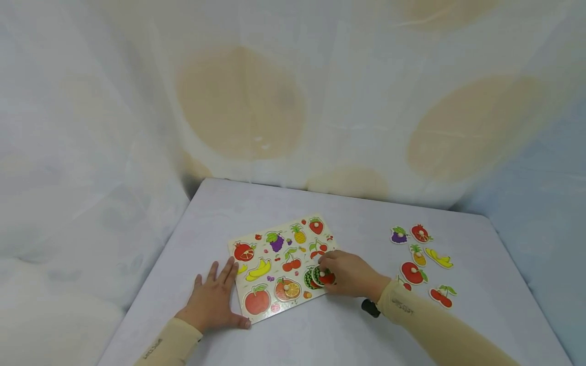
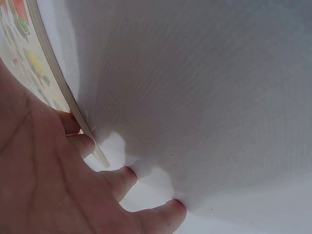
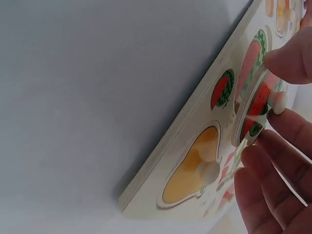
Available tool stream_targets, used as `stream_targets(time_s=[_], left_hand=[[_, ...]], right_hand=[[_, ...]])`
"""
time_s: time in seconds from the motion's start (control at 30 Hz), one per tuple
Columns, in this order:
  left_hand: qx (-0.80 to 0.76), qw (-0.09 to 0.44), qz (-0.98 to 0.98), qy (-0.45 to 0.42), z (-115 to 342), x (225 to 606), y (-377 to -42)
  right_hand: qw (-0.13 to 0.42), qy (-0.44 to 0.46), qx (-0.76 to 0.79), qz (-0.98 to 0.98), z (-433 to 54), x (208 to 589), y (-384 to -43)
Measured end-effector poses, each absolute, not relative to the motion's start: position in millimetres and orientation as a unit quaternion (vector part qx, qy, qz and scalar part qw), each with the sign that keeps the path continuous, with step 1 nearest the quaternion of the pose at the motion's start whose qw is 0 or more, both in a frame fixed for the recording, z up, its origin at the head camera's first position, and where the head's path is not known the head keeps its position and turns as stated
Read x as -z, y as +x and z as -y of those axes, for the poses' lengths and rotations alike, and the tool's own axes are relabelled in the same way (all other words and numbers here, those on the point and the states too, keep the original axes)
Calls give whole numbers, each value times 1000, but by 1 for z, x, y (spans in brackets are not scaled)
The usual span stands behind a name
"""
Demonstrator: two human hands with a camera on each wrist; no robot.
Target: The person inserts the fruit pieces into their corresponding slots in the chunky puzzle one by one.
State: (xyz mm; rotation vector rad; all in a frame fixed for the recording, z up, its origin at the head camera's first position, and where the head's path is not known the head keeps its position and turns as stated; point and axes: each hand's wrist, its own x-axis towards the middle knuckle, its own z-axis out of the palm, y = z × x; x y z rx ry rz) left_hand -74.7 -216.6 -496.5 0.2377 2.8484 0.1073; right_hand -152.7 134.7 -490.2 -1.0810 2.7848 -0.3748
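A wooden fruit puzzle board (image 1: 271, 264) lies tilted on the table. My left hand (image 1: 214, 297) spreads its fingers along the board's left edge; in the left wrist view some fingertips (image 2: 161, 214) touch the tablecloth beside it. Over the lower right part, my right hand (image 1: 350, 274) holds a watermelon puzzle piece (image 3: 258, 105) with a knob, thumb at its rim and fingers by the knob. The piece leans over the printed watermelon (image 3: 251, 61), partly overlapping it. Knobbed pear (image 3: 192, 168), orange (image 1: 287, 290) and strawberry (image 1: 316, 226) pieces sit on the board.
Loose pieces lie right of the board: grapes (image 1: 399, 235), pomegranate (image 1: 420, 233), pineapple (image 1: 417, 255), bananas (image 1: 439, 257), apple (image 1: 413, 273) and cherries (image 1: 442, 296). Another red piece (image 1: 404, 283) is partly hidden by my right sleeve. A black object (image 1: 370, 308) shows under that wrist. Cloth walls surround the table.
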Motion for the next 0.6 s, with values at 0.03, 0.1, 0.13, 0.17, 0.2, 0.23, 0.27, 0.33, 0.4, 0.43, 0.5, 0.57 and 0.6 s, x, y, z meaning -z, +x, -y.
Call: stream_targets(time_s=[0.03, 0.1, 0.13, 0.17, 0.2, 0.23, 0.27, 0.33, 0.4, 0.43, 0.5, 0.57, 0.6], left_hand=[[-37, 140, -986, 83, 217, 497, -75], [-37, 139, -986, 83, 217, 498, -75], [-37, 139, -986, 84, 217, 498, -75], [-36, 139, -986, 84, 217, 498, -75], [-36, 139, -986, 84, 218, 499, -75], [-35, 138, -986, 84, 218, 499, -75], [-34, 139, -986, 85, 218, 500, -75], [-32, 138, -986, 86, 218, 501, -76], [-31, 138, -986, 87, 219, 501, -76], [-30, 137, -986, 88, 219, 501, -76], [-30, 137, -986, 88, 219, 502, -76], [-31, 138, -986, 89, 219, 502, -77], [-32, 138, -986, 89, 219, 502, -76]], right_hand=[[65, -366, 123, -920, -133, 490, -153], [68, -377, 122, -916, -130, 490, -152], [71, -381, 121, -914, -128, 490, -152], [74, -383, 120, -913, -127, 490, -152], [79, -384, 118, -913, -125, 491, -153], [82, -385, 117, -912, -124, 491, -153], [86, -386, 115, -911, -123, 491, -153], [88, -388, 113, -910, -121, 492, -154], [89, -392, 114, -908, -120, 492, -155], [89, -395, 115, -907, -119, 492, -155], [89, -398, 115, -906, -118, 493, -155], [90, -401, 116, -904, -117, 493, -155], [91, -401, 116, -904, -116, 493, -156]])
